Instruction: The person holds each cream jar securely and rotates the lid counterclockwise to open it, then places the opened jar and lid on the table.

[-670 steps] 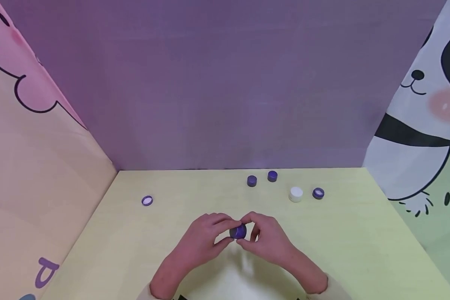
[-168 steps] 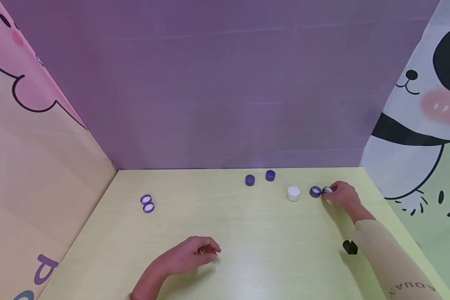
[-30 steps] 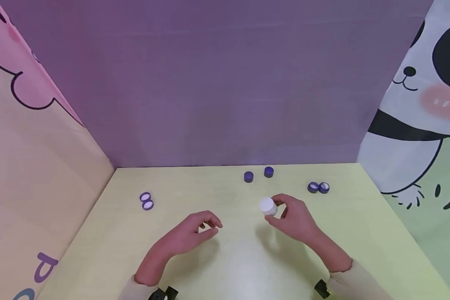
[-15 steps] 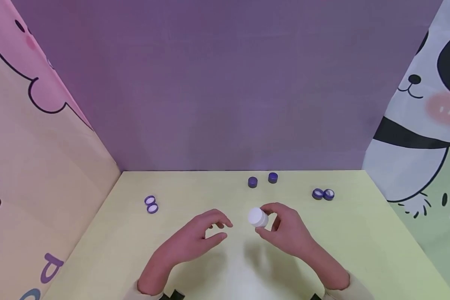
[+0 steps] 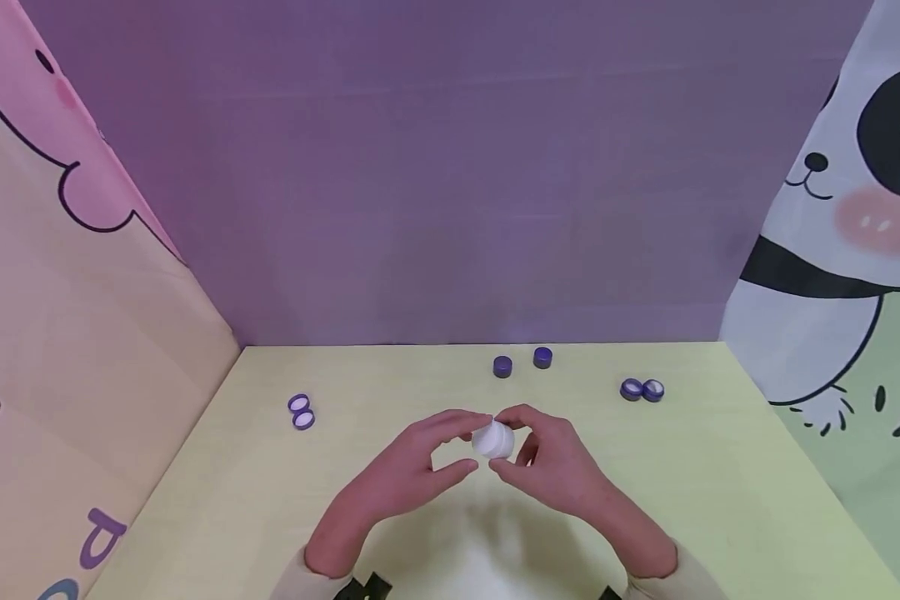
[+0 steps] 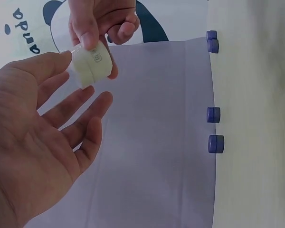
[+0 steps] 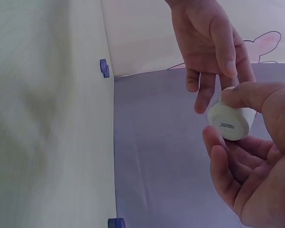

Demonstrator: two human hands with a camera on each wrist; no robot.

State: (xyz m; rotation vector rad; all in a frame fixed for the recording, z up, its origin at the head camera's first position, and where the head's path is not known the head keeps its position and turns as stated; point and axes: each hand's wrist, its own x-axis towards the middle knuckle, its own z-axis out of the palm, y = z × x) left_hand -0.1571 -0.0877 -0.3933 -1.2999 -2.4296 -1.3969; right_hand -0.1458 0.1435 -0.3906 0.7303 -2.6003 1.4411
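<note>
A small white screw-top jar (image 5: 492, 440) is held up above the table between the two hands. My right hand (image 5: 551, 462) pinches it between thumb and fingers. The right wrist view shows small dark print on the end of the jar (image 7: 230, 122). My left hand (image 5: 420, 467) is spread around the jar's other end, its fingers loosely bent. In the left wrist view that hand (image 6: 33, 114) has its thumb and fingertips close to the jar (image 6: 92, 66); whether they touch it I cannot tell.
Two purple jars (image 5: 502, 367) stand near the table's back edge. Two purple pieces with pale tops (image 5: 642, 390) sit side by side at the right. At the left lie two purple-rimmed white discs (image 5: 302, 412). Printed cloth walls surround the pale table (image 5: 720, 500).
Over the last second, the right hand has brought the white jar left and the left hand has come up to it. Earlier, a purple jar's parts went to the left and right groups.
</note>
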